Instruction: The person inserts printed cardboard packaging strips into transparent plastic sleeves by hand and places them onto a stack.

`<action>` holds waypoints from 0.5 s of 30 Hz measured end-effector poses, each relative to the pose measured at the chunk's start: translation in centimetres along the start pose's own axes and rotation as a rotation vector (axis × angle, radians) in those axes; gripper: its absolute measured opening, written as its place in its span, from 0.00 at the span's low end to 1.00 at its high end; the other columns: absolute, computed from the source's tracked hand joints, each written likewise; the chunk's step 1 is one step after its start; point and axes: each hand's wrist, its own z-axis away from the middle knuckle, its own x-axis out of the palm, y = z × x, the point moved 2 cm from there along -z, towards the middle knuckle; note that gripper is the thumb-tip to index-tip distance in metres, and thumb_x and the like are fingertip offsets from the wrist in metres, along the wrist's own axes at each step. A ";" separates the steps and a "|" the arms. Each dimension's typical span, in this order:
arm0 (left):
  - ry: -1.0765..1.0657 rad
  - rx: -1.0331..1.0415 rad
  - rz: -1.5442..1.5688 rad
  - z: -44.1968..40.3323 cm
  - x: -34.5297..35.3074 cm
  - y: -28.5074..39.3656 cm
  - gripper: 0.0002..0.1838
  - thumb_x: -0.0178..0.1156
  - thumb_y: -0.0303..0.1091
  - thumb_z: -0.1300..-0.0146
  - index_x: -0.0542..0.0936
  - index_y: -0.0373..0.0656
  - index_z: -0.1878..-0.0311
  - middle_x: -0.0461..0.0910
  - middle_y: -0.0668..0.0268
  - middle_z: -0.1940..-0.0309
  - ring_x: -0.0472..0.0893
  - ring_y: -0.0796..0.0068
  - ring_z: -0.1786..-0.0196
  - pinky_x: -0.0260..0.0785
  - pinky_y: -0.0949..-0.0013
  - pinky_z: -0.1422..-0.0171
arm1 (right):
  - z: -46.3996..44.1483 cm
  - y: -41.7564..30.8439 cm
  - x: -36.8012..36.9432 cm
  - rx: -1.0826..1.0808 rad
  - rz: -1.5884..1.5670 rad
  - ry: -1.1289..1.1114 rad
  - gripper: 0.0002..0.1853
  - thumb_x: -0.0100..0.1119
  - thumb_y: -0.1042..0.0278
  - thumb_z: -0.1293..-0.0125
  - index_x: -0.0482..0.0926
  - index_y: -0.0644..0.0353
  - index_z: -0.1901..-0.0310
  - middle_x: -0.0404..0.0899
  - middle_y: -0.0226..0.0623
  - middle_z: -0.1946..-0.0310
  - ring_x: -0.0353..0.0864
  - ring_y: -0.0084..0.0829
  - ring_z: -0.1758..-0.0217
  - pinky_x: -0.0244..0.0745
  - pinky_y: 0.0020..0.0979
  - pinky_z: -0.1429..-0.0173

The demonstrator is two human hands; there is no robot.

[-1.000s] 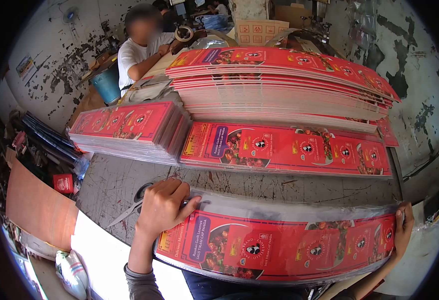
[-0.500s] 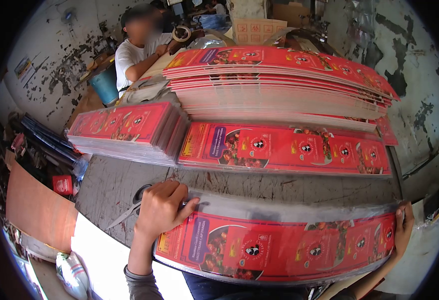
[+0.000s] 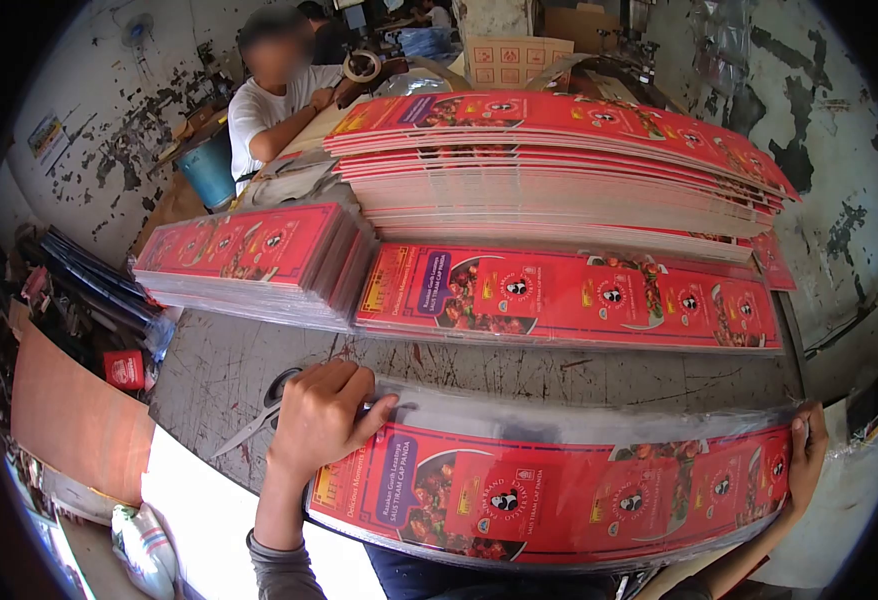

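Note:
A long red printed stack in clear plastic (image 3: 559,490) lies along the table's near edge. My left hand (image 3: 327,412) grips its upper left corner, fingers curled over the plastic edge with the thumb pointing right. At the far right end, my right hand (image 3: 807,455) is wrapped round the stack's edge. Black-handled scissors (image 3: 264,415) lie just left of my left hand, partly hidden behind it. Beyond the held stack, a wrapped red stack (image 3: 569,300) rests flat on the scratched grey table (image 3: 439,368).
Another wrapped stack (image 3: 239,250) sits at the left, and a tall pile of red printed boards (image 3: 559,180) stands behind. Across the table a person in a white shirt (image 3: 259,120) leans on folded arms near a tape roll (image 3: 362,67). A blue bucket (image 3: 206,172) stands behind left.
The camera view has shifted very slightly. Both hands keep their hold on the near stack, and the person across the table has turned the head a little.

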 end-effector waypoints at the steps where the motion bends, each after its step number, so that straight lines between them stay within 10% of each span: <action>1: -0.002 0.000 0.001 0.0 0.0 0.0 0.15 0.60 0.39 0.49 0.68 0.41 0.81 0.66 0.63 0.85 0.70 0.62 0.80 0.63 0.62 0.76 | 0.0 0.0 0.0 0.000 0.000 0.000 0.06 0.43 0.73 0.38 0.61 0.64 0.71 0.58 0.35 0.74 0.58 0.28 0.69 0.56 0.23 0.59; 15: 0.006 0.044 -0.050 0.0 -0.1 0.0 0.15 0.62 0.39 0.49 0.68 0.41 0.80 0.67 0.65 0.85 0.72 0.66 0.81 0.64 0.66 0.77 | 0.0 0.0 0.1 -0.013 -0.009 0.011 0.07 0.44 0.73 0.37 0.61 0.64 0.71 0.58 0.34 0.74 0.58 0.27 0.69 0.56 0.23 0.59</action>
